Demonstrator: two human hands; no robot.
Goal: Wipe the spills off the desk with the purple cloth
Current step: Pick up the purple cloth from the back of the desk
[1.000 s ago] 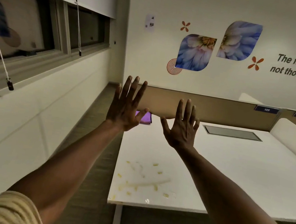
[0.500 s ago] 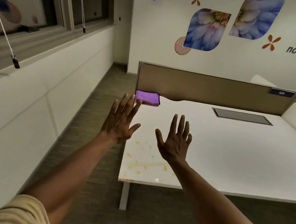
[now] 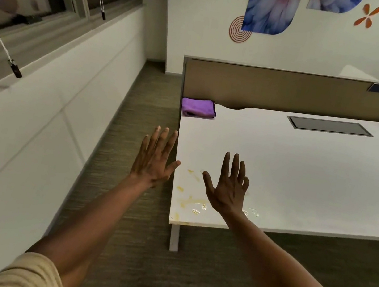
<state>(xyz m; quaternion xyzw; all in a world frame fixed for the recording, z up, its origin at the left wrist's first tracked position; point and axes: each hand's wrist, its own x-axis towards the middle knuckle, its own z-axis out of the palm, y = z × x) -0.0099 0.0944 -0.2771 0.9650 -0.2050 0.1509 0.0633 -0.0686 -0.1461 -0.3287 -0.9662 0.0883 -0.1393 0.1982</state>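
Note:
A folded purple cloth (image 3: 198, 107) lies on the far left corner of the white desk (image 3: 302, 176), against the tan partition. Yellowish spills (image 3: 188, 199) smear the desk's near left corner. My left hand (image 3: 155, 159) is raised with fingers spread, held over the floor just left of the desk edge. My right hand (image 3: 229, 184) is also spread and empty, in front of the spills and covering part of them. Both hands are well short of the cloth.
A tan partition (image 3: 288, 90) runs along the desk's far side, with a dark cable hatch (image 3: 329, 126) set in the top. A white wall with windows and hanging blind cords (image 3: 15, 70) lines the left. Carpet aisle (image 3: 137, 120) runs between the wall and the desk. The desk leg (image 3: 174, 237) stands near me.
The view has tilted down and come closer to the desk. Both hands have dropped lower in the view, still spread and empty. The cloth, once hidden behind my left hand, now shows fully.

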